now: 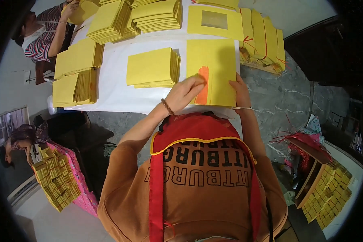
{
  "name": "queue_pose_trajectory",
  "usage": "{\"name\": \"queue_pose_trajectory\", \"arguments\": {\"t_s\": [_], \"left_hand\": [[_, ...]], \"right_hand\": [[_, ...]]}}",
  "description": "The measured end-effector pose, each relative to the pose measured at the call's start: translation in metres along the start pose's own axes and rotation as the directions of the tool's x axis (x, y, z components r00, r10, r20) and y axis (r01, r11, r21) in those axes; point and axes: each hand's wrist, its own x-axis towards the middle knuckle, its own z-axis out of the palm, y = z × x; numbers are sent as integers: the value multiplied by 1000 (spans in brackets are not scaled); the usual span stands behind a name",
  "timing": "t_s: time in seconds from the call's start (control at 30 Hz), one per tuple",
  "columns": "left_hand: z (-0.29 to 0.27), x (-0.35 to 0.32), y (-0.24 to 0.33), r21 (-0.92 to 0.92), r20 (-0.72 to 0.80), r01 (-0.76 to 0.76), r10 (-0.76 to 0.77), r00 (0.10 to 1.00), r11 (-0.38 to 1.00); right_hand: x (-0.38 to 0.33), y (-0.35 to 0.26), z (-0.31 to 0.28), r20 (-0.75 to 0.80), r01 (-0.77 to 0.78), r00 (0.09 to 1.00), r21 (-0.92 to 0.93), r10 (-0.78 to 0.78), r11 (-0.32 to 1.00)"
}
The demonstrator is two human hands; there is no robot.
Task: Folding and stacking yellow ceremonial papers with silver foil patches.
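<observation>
Head view: curled left hand [187, 89] meets the long orange strip [202, 96] on the yellow paper rectangle [220, 64]. Right hand [242, 94] touches the rectangle's right edge; can't tell if pinching.

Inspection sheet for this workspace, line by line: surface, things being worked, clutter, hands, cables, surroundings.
Surface: table under a white cover.
Things being worked: yellow piece bearing an orange strip.
Clutter: yellow stacks about the table; red-tied yellow bundles at right.
Hands: left hand at the strip; right hand at the piece's right edge.
Cables: none clearly made out.
Surroundings: grey floor; people at upper left and lower left.
</observation>
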Motion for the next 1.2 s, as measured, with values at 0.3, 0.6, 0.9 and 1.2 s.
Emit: {"name": "queue_pose_trajectory", "arguments": {"t_s": [0.3, 0.6, 0.9, 1.2], "left_hand": [[35, 52, -2, -298, -39, 127, -145, 989, 946], [37, 54, -26, -634, -45, 194, -286, 957, 749], [39, 53, -28, -840, 0, 204, -376, 926, 503], [39, 48, -14, -904, 148, 246, -283, 948, 350]], "right_hand": [[-18, 9, 21, 122, 249, 968, -415, -218, 875], [-10, 22, 23, 106, 179, 982, -237, -157, 955], [9, 13, 27, 36, -90, 996, 295, 83, 951], [17, 15, 21, 81, -116, 993, 427, 90, 897]]}}
